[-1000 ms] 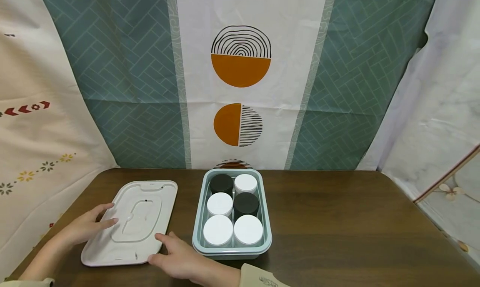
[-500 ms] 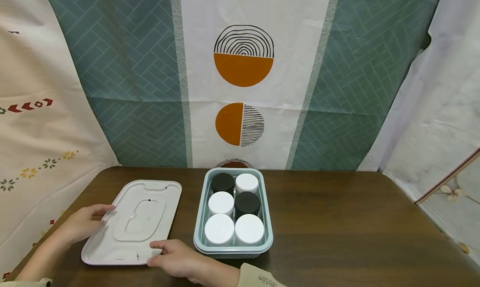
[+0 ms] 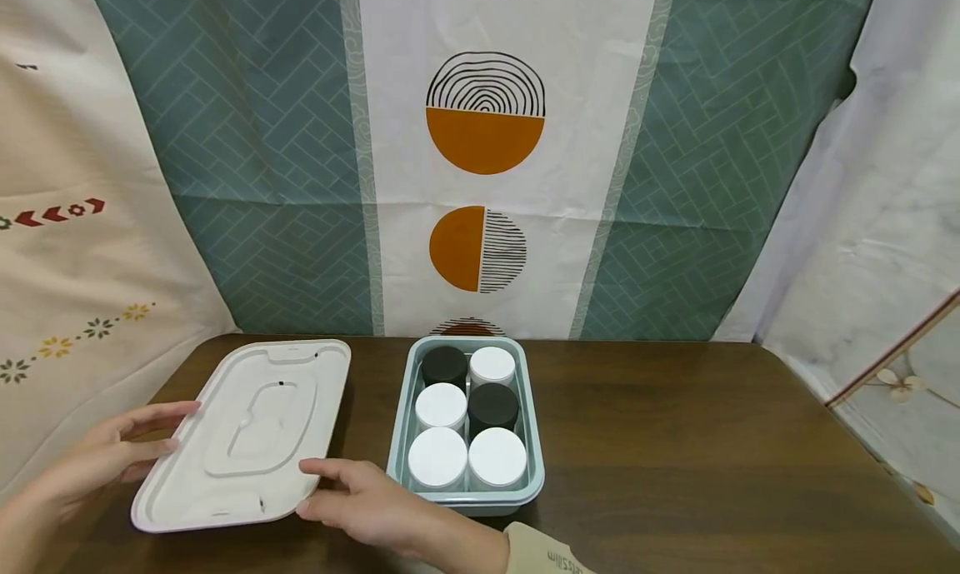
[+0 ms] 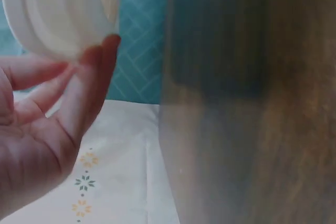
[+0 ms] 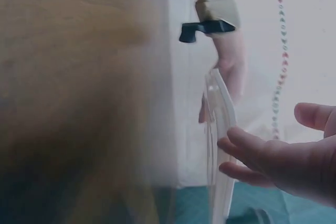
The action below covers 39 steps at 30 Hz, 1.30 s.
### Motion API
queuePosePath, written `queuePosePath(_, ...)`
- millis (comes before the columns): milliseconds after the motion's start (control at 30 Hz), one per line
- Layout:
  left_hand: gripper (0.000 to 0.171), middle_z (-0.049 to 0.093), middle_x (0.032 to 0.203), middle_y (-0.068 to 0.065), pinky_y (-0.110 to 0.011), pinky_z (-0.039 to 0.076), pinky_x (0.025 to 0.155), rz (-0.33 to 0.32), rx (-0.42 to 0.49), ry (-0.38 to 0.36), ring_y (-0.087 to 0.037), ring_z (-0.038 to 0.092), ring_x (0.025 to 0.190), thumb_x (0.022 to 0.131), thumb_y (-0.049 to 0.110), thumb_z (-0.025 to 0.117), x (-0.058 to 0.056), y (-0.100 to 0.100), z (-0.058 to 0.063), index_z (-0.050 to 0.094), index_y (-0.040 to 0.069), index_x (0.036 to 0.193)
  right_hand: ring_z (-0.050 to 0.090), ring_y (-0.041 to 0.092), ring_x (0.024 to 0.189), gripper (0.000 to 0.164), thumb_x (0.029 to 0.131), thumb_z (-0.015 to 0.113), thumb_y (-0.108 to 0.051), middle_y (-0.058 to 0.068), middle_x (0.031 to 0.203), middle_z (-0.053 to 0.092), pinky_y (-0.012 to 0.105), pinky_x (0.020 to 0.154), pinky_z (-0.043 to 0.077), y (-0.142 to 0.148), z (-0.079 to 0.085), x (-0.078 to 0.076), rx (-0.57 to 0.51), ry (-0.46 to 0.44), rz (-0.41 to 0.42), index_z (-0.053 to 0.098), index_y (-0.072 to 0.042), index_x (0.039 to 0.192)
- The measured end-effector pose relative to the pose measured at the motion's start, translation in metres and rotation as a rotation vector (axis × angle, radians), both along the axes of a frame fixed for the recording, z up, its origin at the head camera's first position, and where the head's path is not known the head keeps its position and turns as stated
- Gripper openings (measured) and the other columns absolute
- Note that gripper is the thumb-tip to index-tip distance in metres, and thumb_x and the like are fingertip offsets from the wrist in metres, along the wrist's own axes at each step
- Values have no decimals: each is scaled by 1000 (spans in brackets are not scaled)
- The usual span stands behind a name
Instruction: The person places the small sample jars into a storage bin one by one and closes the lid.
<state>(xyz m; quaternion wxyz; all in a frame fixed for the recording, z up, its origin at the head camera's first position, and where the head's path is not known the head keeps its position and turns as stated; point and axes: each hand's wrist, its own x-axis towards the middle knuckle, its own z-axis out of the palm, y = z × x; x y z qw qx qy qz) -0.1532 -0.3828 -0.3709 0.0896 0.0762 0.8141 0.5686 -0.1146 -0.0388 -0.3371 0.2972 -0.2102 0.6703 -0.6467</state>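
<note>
A white rectangular lid (image 3: 258,436) with a raised outline is held tilted above the table at the left, apart from the wood. My left hand (image 3: 101,453) grips its left edge; in the left wrist view, the fingers (image 4: 97,72) meet the lid's rim (image 4: 50,45). At the lower right corner, my right hand (image 3: 375,503) holds the other edge. The right wrist view shows its fingers (image 5: 247,148) against the lid's side (image 5: 223,114). Right of this hand stands a light blue bin (image 3: 531,441) with several round-lidded jars, white (image 3: 437,459) and black (image 3: 493,407).
The brown wooden table (image 3: 675,441) stretches to the right of the bin. A patterned cloth (image 3: 480,249) hangs along the back edge, with pale cloths (image 3: 112,266) at the sides.
The lid has risen off the table and shifted slightly left and back, with both hands on it. My left hand has moved left. The bin and jars have stayed put.
</note>
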Motion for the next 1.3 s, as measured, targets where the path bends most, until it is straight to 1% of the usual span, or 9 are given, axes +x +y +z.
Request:
queuePosePath(167, 50, 55, 116, 19, -30, 52, 71, -144, 193, 23, 0, 56, 98, 93, -6, 39, 2, 1, 8, 51, 31, 125, 57, 14, 101, 42, 90, 52, -5, 6, 124, 50, 28, 87, 47, 21, 14, -8, -73, -25, 18, 45, 2, 131)
queuePosePath(267, 51, 54, 121, 14, -33, 53, 73, -210, 276, 22, -4, 56, 101, 93, -8, 37, 1, 11, 14, 48, 25, 130, 59, 24, 102, 43, 92, 49, -5, 8, 119, 49, 31, 89, 46, 35, 23, -14, -97, -25, 37, 40, 3, 133)
queuePosePath(367, 51, 55, 123, 12, -35, 53, 72, -248, 335, 2, -7, 57, 102, 93, -9, 37, -2, 27, 21, 48, 23, 131, 59, 29, 103, 44, 93, 47, -5, 8, 113, 49, 33, 88, 47, 50, 31, -21, -96, -10, 42, 37, 3, 135)
queuePosePath(500, 50, 54, 123, 8, -35, 53, 74, -280, 387, -15, -9, 58, 102, 92, -9, 38, -7, 51, 31, 48, 20, 132, 62, 26, 96, 46, 91, 49, -3, 11, 108, 50, 34, 86, 48, 72, 41, -32, -57, 23, 6, 37, 1, 136)
queuePosePath(700, 46, 55, 121, 4, -33, 53, 74, -273, 376, 33, -12, 59, 100, 91, -7, 44, -16, 94, 41, 49, 16, 130, 63, 19, 89, 51, 91, 51, -6, 13, 102, 50, 36, 87, 48, 106, 47, -53, 7, 85, -27, 34, 1, 138)
queuePosePath(800, 44, 53, 121, 1, -33, 53, 75, -257, 368, 58, -13, 59, 101, 90, -5, 47, -22, 118, 45, 46, 9, 131, 61, 16, 85, 51, 92, 50, -8, 11, 98, 52, 36, 86, 48, 123, 47, -64, 40, 105, -52, 31, 2, 138)
queuePosePath(1033, 53, 41, 130, -12, -31, 51, 79, -219, 334, 64, -14, 58, 101, 88, 1, 54, -37, 168, 51, 32, -8, 135, 57, 16, 73, 45, 91, 50, -6, 9, 90, 53, 35, 79, 51, 157, 45, -83, 120, 179, -188, 38, 3, 134)
queuePosePath(1167, 56, 30, 138, -23, -28, 50, 82, -202, 330, 66, -13, 56, 103, 87, 3, 57, -45, 190, 52, 31, -9, 136, 55, 16, 77, 45, 89, 53, -3, 9, 89, 51, 33, 76, 52, 175, 45, -89, 150, 199, -257, 41, 2, 131)
queuePosePath(1300, 57, 28, 140, -24, -27, 48, 85, -192, 333, 69, -14, 53, 105, 86, 5, 59, -52, 208, 51, 33, -7, 136, 53, 17, 83, 46, 88, 54, -3, 9, 89, 49, 32, 75, 51, 190, 44, -93, 177, 224, -277, 40, 3, 132)
